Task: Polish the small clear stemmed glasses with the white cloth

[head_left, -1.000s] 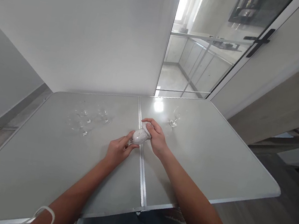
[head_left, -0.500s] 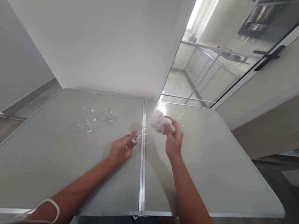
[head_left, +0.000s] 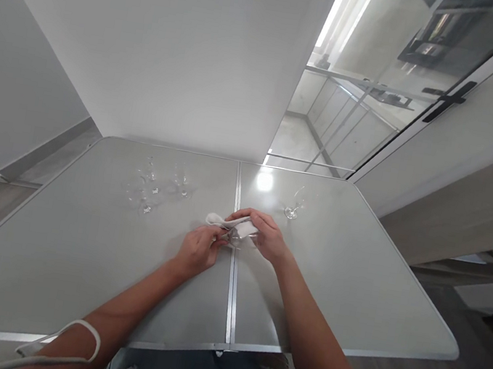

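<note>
Over the metal seam in the middle of the grey table point(head_left: 76, 257), my two hands meet around a clear stemmed glass point(head_left: 234, 237). My left hand point(head_left: 198, 250) is closed on the glass at its stem end. My right hand point(head_left: 266, 236) is closed on a white cloth point(head_left: 226, 222) that wraps over the glass bowl. Most of the glass is hidden by the cloth and my fingers.
Several clear stemmed glasses point(head_left: 153, 185) stand in a group at the far left of the table. One more glass point(head_left: 293, 204) stands alone at the far right of the seam. A white wall rises behind the table, with a glass door point(head_left: 383, 88) to its right.
My right hand, which had lifted the cloth off the glass half a second ago, has come back down and laid the cloth over the glass in my left hand.
</note>
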Motion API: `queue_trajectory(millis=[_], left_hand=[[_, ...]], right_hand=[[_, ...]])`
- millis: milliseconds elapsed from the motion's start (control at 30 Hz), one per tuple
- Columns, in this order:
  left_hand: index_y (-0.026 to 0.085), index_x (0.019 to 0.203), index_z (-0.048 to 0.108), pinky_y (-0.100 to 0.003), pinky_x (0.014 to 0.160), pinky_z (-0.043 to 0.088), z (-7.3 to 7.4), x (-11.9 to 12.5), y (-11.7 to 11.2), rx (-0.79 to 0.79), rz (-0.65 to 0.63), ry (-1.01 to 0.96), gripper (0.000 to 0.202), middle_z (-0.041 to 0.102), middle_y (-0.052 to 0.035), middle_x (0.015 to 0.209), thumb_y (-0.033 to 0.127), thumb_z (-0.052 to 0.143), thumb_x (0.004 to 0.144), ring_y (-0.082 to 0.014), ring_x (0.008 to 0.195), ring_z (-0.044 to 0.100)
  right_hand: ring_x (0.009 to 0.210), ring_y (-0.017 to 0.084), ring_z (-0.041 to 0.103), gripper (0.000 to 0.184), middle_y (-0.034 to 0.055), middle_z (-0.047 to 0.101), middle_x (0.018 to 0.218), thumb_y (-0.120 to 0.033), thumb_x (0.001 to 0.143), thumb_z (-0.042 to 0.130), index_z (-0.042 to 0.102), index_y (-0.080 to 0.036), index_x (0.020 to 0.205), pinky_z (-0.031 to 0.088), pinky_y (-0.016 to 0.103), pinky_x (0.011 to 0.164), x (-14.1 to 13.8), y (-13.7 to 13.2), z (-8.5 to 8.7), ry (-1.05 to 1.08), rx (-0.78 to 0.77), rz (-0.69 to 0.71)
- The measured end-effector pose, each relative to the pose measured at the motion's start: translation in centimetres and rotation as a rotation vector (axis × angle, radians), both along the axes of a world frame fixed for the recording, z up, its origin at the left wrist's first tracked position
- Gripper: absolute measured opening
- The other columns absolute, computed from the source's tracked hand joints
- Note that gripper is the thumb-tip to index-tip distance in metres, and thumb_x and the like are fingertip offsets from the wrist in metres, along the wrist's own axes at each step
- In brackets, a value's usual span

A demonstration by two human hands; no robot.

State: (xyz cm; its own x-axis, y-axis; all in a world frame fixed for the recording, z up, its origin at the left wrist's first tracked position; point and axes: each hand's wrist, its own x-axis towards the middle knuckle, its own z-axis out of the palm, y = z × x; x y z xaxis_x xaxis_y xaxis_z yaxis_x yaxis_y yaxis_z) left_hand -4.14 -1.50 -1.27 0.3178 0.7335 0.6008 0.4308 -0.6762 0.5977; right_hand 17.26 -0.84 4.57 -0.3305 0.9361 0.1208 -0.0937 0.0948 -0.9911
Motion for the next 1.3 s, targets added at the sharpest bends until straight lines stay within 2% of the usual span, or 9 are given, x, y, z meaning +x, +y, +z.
queue_trajectory(millis=[100, 233, 367, 533, 633, 800, 1033, 1167, 1300], left_hand=[[0.021, 0.099, 0.05, -0.027, 0.068, 0.053, 0.9, 0.7, -0.5, -0.269, 0.055, -0.241, 0.016, 0.067, -0.0022, 0.085, 0.033, 0.061, 0.095, -0.0146, 0.069, 0.069], [0.02, 0.099, 0.052, -0.026, 0.063, 0.052, 1.8, 1.4, -0.6, -0.621, -0.057, -0.496, 0.03, 0.062, 0.001, 0.076, 0.048, 0.061, 0.095, -0.0125, 0.062, 0.063], [0.017, 0.085, 0.056, -0.026, 0.06, 0.05, 2.0, 1.4, -0.5, -0.733, -0.087, -0.589, 0.039, 0.059, 0.0007, 0.068, 0.055, 0.06, 0.094, -0.0127, 0.057, 0.058], [0.019, 0.077, 0.053, -0.025, 0.058, 0.045, 1.7, 1.4, -1.0, -0.612, -0.022, -0.43, 0.036, 0.056, 0.0017, 0.062, 0.049, 0.054, 0.098, -0.0123, 0.056, 0.054], [0.02, 0.075, 0.051, -0.025, 0.058, 0.043, 1.5, 1.2, -1.1, -0.485, 0.025, -0.222, 0.031, 0.058, 0.0014, 0.061, 0.039, 0.05, 0.099, -0.0125, 0.055, 0.054], [0.021, 0.083, 0.061, -0.026, 0.062, 0.044, 0.9, 0.7, -1.0, -0.326, -0.013, 0.003, 0.021, 0.063, -0.0003, 0.064, 0.027, 0.048, 0.097, -0.0138, 0.056, 0.056], [0.017, 0.095, 0.071, -0.027, 0.065, 0.052, 0.2, 1.4, -1.0, -0.526, -0.051, -0.279, 0.023, 0.071, -0.0034, 0.076, 0.036, 0.057, 0.096, -0.0137, 0.058, 0.063], [0.015, 0.089, 0.072, -0.028, 0.067, 0.052, 0.2, 1.7, -0.5, -0.66, 0.022, -0.517, 0.026, 0.072, -0.004, 0.076, 0.04, 0.067, 0.088, -0.0161, 0.065, 0.065], [0.016, 0.067, 0.067, -0.024, 0.061, 0.04, 0.3, 0.7, -0.2, -0.515, 0.164, -0.358, 0.027, 0.063, 0.0012, 0.062, 0.035, 0.067, 0.086, -0.0122, 0.06, 0.054]], right_hand=[[0.108, 0.027, 0.07, 0.049, 0.0122, 0.072, 0.124, -0.053, 0.104, 0.04, 0.065, -0.019, 0.128, 0.057, 0.042, 0.091, -2.0, -0.2, -1.2, 0.218, -0.029, -0.2], [0.139, 0.027, 0.054, 0.05, 0.0113, 0.055, 0.152, -0.042, 0.108, 0.035, 0.047, -0.024, 0.153, 0.047, 0.047, 0.114, -4.4, -0.5, -3.2, -0.085, 0.355, -0.394], [0.155, 0.027, 0.03, 0.052, 0.0146, 0.04, 0.163, -0.024, 0.107, 0.036, 0.04, -0.018, 0.158, 0.032, 0.053, 0.126, -4.3, 0.1, -4.1, -0.539, 0.852, -0.326], [0.147, 0.026, 0.045, 0.044, 0.007, 0.059, 0.149, -0.017, 0.105, 0.042, 0.056, -0.028, 0.146, 0.023, 0.06, 0.127, -2.7, 0.6, -3.3, -0.752, 0.991, -0.11], [0.138, 0.027, 0.055, 0.037, 0.0031, 0.069, 0.136, -0.019, 0.101, 0.053, 0.067, -0.033, 0.132, 0.022, 0.062, 0.127, -2.3, 0.3, -2.6, -0.68, 0.942, -0.13], [0.122, 0.03, 0.061, 0.022, 0.0074, 0.072, 0.12, -0.029, 0.092, 0.068, 0.075, -0.03, 0.113, 0.048, 0.052, 0.108, -2.0, -0.3, -1.2, -0.415, 0.587, -0.256], [0.101, 0.024, 0.068, 0.047, 0.0103, 0.07, 0.124, -0.058, 0.096, 0.056, 0.066, -0.023, 0.125, 0.056, 0.035, 0.082, -3.3, 0.0, -2.0, 0.183, -0.016, -0.325], [0.103, 0.024, 0.067, 0.06, 0.0113, 0.071, 0.12, -0.07, 0.097, 0.046, 0.063, -0.021, 0.128, 0.055, 0.035, 0.087, -6.1, -0.2, -4.7, 0.293, -0.051, -0.343], [0.106, 0.023, 0.062, 0.055, 0.0084, 0.07, 0.11, -0.068, 0.095, 0.054, 0.065, -0.021, 0.121, 0.048, 0.033, 0.097, -7.0, -0.4, -5.5, 0.103, 0.072, -0.221]])
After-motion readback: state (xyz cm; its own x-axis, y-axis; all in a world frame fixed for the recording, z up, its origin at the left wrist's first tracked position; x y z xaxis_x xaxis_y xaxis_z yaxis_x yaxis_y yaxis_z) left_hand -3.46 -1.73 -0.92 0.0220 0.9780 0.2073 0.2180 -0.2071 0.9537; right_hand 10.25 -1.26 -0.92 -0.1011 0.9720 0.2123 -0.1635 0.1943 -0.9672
